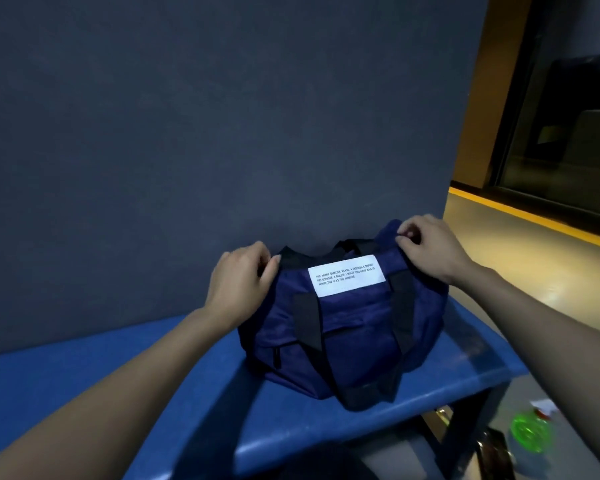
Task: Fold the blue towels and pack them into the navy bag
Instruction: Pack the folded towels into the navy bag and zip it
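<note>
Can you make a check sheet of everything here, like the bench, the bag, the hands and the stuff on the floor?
Surface: blue bench against a dark grey wall.
Job's things: navy bag sits on the bench, white label facing the camera, black straps; no towels in sight.
Clutter: green round object on the floor at right.
Hands: left hand grips the bag's top left end; right hand pinches its top right end.
Cables: nothing seen.
Surroundings: yellow floor stripe, dark glass beyond.
</note>
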